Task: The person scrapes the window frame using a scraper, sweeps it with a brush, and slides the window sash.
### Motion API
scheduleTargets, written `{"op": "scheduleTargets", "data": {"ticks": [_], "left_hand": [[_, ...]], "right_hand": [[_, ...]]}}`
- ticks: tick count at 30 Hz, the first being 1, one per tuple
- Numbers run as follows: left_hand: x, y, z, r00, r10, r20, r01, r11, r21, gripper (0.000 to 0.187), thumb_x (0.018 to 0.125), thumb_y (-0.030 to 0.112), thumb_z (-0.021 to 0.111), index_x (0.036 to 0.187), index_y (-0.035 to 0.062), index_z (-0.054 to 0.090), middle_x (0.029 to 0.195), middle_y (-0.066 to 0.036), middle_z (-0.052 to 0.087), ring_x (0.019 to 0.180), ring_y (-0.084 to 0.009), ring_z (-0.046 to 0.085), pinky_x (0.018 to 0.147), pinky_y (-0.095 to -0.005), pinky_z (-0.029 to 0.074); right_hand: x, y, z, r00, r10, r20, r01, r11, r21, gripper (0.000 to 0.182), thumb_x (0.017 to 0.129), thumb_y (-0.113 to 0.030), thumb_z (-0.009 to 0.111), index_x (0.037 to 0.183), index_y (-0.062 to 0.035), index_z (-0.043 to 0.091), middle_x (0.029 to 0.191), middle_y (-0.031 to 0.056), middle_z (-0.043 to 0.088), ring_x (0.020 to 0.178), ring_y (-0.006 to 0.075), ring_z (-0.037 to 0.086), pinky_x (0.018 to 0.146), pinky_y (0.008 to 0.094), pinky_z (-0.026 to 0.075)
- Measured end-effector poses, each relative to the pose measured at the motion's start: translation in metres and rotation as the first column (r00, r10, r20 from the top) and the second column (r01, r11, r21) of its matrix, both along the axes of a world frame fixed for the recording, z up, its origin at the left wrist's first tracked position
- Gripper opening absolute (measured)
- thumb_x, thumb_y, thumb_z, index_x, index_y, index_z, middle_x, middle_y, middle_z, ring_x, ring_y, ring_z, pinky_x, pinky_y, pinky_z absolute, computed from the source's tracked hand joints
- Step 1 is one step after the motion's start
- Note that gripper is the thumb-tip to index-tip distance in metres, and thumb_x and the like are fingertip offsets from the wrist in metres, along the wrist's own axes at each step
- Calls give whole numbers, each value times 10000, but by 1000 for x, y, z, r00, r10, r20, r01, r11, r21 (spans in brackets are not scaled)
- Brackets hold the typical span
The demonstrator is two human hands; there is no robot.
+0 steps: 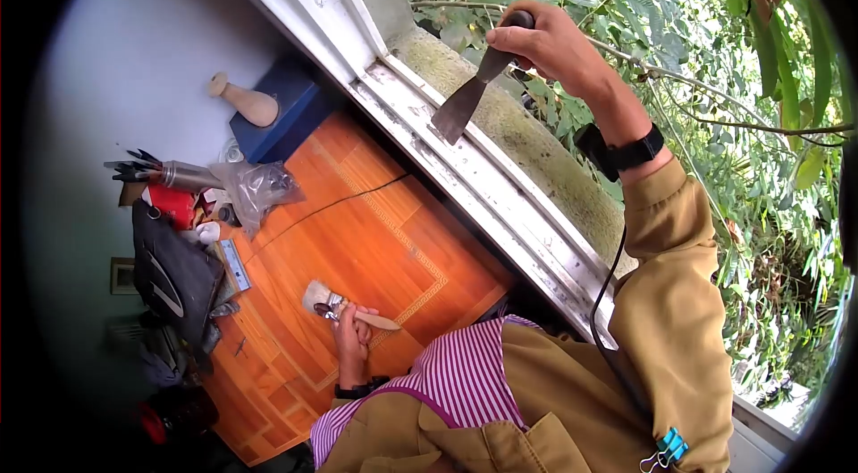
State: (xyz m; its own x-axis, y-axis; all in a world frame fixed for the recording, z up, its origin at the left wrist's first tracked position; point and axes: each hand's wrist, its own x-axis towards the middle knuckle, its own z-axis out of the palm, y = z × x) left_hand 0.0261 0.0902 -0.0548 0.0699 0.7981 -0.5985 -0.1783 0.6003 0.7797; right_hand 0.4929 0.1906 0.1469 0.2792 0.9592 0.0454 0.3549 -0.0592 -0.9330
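Observation:
My right hand (547, 42) is closed round the dark handle of a putty knife (463, 111). The knife's flat blade points down at the white window frame (527, 218), its edge over the track; whether it touches cannot be made out. Dark specks and worn paint show on the frame near the blade. Lower down, my left hand (353, 336) grips a paintbrush (380, 322) above the wooden table (357, 223). Its pale bristles point to the upper left, and the light wooden handle sticks out to the right of my fingers.
A blue box (284, 111), a wooden pestle-shaped piece (246, 102), a clear plastic bag (259, 191), a metal cup of pens (188, 176) and a black bag (174, 267) crowd the table's far side. Outside the window are a mossy ledge (527, 138) and leafy branches (697, 71). A thin cable (344, 198) crosses the tabletop.

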Motion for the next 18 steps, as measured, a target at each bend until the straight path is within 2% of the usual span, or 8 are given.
{"op": "scheduleTargets", "data": {"ticks": [3, 6, 8, 12, 14, 18], "left_hand": [[1, 1, 0, 1000, 5, -12, -5, 1000, 0, 247, 899, 201, 456, 759, 20, 550, 707, -162, 639, 333, -79, 325, 326, -220, 252], [1, 0, -1, 1000, 13, -10, -13, 1000, -2, 244, 893, 202, 461, 754, 22, 549, 703, -164, 639, 327, -79, 321, 320, -223, 245], [2, 0, 0, 1000, 13, -13, -13, 1000, -4, 242, 891, 203, 463, 753, 23, 549, 702, -164, 639, 327, -80, 321, 319, -224, 244], [-2, 1, -3, 1000, -17, -20, 17, 1000, -11, 247, 915, 211, 428, 777, 38, 538, 715, -148, 642, 335, -81, 308, 316, -224, 228], [0, 1, -3, 1000, -19, -24, 19, 1000, -2, 246, 915, 210, 428, 777, 39, 537, 711, -148, 641, 334, -81, 307, 315, -223, 226], [0, 2, -3, 999, -11, -45, 11, 1000, 2, 241, 912, 211, 430, 776, 42, 536, 699, -147, 638, 332, -81, 307, 315, -220, 224]], "right_hand": [[1, 3, -2, 999, 14, 29, -14, 1000, -14, 285, 788, -270, 667, 839, -2, 583, 655, 21, 530, 550, 85, 476, 484, 231, 377], [2, 4, -6, 999, 17, -32, -18, 999, -32, 289, 791, -275, 663, 855, -5, 584, 650, 21, 525, 544, 79, 475, 452, 224, 359], [4, 6, -11, 1000, 18, -17, -18, 999, -45, 302, 809, -305, 640, 906, -24, 588, 618, -1, 520, 481, 43, 443, 388, 190, 279], [7, 11, -14, 999, 12, -44, -15, 998, -57, 286, 815, -293, 637, 905, -27, 581, 598, 0, 513, 460, 40, 431, 380, 186, 266], [12, 16, -17, 987, 66, -150, -85, 988, -129, 256, 821, -274, 634, 876, -32, 571, 576, 3, 505, 425, 36, 404, 365, 186, 252], [24, 19, -27, 956, 110, -270, -154, 977, -147, 230, 829, -254, 629, 862, -38, 558, 556, 8, 496, 392, 32, 374, 343, 187, 230]]}}
